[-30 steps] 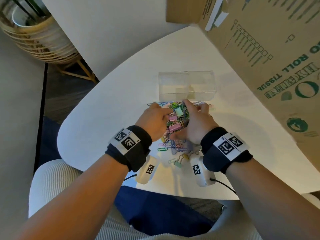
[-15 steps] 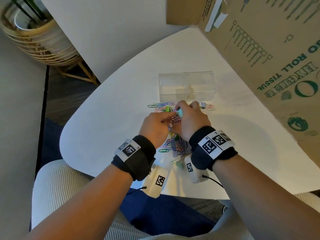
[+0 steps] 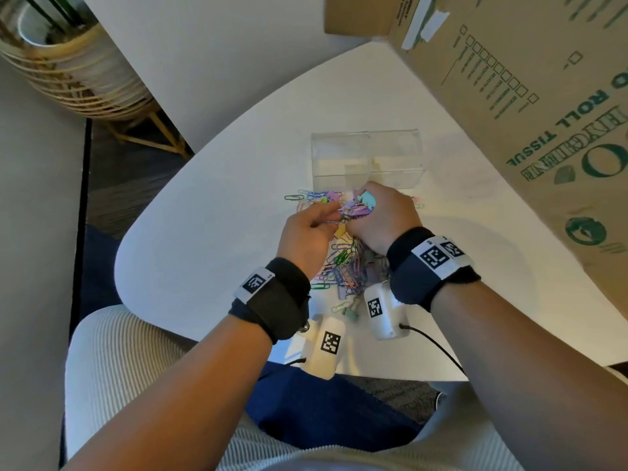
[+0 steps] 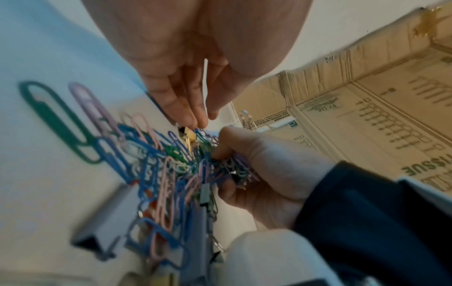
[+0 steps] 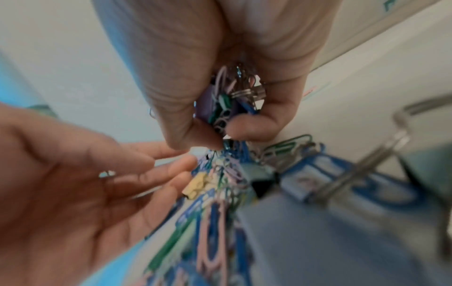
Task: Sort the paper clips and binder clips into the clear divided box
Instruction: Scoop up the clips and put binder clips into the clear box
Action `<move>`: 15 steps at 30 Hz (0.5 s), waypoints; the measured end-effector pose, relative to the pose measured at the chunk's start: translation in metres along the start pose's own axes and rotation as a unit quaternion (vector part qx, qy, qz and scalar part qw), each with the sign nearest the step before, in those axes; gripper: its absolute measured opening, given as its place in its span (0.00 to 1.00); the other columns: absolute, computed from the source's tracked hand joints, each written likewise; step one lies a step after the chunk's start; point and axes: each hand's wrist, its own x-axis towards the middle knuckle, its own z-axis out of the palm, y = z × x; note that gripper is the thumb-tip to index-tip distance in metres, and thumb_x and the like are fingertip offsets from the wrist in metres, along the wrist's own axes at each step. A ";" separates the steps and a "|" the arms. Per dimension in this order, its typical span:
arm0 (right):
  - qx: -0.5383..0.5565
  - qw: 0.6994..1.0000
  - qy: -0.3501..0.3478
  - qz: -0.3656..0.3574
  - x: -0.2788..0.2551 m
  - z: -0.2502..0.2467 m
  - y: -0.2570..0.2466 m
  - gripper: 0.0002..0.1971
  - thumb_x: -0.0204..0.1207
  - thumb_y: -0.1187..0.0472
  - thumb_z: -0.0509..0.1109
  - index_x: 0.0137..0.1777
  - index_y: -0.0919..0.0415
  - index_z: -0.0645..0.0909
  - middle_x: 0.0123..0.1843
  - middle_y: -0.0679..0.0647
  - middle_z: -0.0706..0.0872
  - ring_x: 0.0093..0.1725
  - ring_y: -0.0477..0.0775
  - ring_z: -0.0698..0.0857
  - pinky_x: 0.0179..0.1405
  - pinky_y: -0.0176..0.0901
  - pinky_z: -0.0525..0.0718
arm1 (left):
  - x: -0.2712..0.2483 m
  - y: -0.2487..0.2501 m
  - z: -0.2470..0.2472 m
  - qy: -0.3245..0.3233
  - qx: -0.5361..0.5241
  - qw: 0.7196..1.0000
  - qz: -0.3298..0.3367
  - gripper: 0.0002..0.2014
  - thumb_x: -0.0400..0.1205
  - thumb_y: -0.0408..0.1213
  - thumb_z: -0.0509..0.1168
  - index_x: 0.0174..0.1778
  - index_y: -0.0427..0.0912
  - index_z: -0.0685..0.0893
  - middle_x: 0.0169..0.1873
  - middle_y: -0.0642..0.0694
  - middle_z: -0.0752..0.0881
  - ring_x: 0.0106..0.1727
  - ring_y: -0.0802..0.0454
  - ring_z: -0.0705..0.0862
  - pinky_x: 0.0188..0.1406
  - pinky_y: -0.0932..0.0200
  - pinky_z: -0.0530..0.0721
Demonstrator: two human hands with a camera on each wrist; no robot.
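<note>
The clear divided box [image 3: 367, 158] stands on the white table [image 3: 221, 215], just beyond my hands. Coloured paper clips and binder clips lie in a tangled pile [image 3: 343, 266] below my wrists. My right hand [image 3: 365, 207] grips a lifted bunch of clips [image 5: 227, 104], thumb and fingers curled round it, with a turquoise binder clip [image 3: 367, 199] on top. A tangle hangs from the bunch down to the pile. My left hand [image 4: 204, 121] pinches a paper clip in that tangle, beside a yellow binder clip [image 4: 188, 133].
A large cardboard carton [image 3: 526, 96] looms over the table's right side, close to the clear box. More loose clips [image 3: 299, 197] lie left of the box. A woven planter [image 3: 68, 69] stands on the floor at far left.
Both hands have risen from the pile and moved toward the box. The right hand has closed on a bunch, and the left has gone from cupping the heap to picking at the hanging tangle.
</note>
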 end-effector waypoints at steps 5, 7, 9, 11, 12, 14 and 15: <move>0.134 0.990 -0.009 0.042 -0.007 -0.023 -0.003 0.12 0.62 0.63 0.74 0.46 0.54 0.79 0.32 0.46 0.81 0.26 0.51 0.77 0.24 0.36 0.76 | 0.000 0.004 0.000 0.010 -0.160 0.986 -0.042 0.15 0.84 0.24 0.57 0.65 0.29 0.81 0.48 0.39 0.85 0.46 0.46 0.84 0.49 0.63 0.85; 0.201 0.979 -0.007 0.027 -0.014 -0.033 -0.012 0.10 0.63 0.67 0.73 0.43 0.55 0.80 0.26 0.45 0.79 0.20 0.53 0.74 0.22 0.40 0.78 | -0.002 0.014 0.004 -0.007 -0.260 0.962 -0.086 0.14 0.86 0.33 0.57 0.63 0.31 0.81 0.45 0.40 0.85 0.42 0.46 0.85 0.48 0.58 0.85; 0.213 0.977 -0.021 -0.010 -0.021 -0.040 -0.023 0.11 0.63 0.69 0.72 0.43 0.56 0.81 0.24 0.44 0.79 0.18 0.52 0.74 0.20 0.40 0.78 | 0.000 0.020 0.009 -0.048 -0.336 0.930 -0.138 0.19 0.86 0.47 0.56 0.61 0.36 0.81 0.47 0.39 0.83 0.42 0.47 0.82 0.48 0.54 0.84; 0.177 0.982 -0.050 -0.054 -0.026 -0.044 -0.033 0.12 0.62 0.69 0.73 0.43 0.54 0.81 0.28 0.47 0.81 0.17 0.47 0.76 0.19 0.38 0.79 | -0.001 0.026 0.014 -0.088 -0.374 0.903 -0.193 0.25 0.84 0.57 0.53 0.62 0.41 0.81 0.53 0.39 0.82 0.47 0.46 0.81 0.53 0.52 0.80; 0.143 0.985 -0.065 -0.074 -0.027 -0.044 -0.036 0.12 0.62 0.68 0.73 0.43 0.53 0.81 0.30 0.48 0.82 0.19 0.44 0.76 0.19 0.36 0.79 | -0.002 0.029 0.016 -0.086 -0.368 0.903 -0.207 0.24 0.84 0.59 0.53 0.62 0.45 0.81 0.54 0.42 0.83 0.52 0.48 0.81 0.59 0.52 0.78; 0.068 0.988 -0.091 -0.103 -0.031 -0.040 -0.040 0.13 0.61 0.67 0.73 0.45 0.53 0.81 0.34 0.47 0.82 0.27 0.43 0.78 0.23 0.29 0.75 | -0.001 0.033 0.019 -0.046 -0.291 0.938 -0.180 0.14 0.84 0.54 0.56 0.56 0.50 0.79 0.47 0.49 0.80 0.53 0.57 0.79 0.61 0.60 0.77; 0.036 0.988 -0.097 -0.115 -0.032 -0.038 -0.040 0.14 0.61 0.67 0.73 0.46 0.54 0.82 0.37 0.47 0.82 0.32 0.46 0.79 0.26 0.30 0.75 | 0.001 0.033 0.019 -0.065 -0.288 0.940 -0.170 0.10 0.86 0.46 0.56 0.51 0.47 0.79 0.40 0.49 0.81 0.45 0.59 0.82 0.51 0.66 0.82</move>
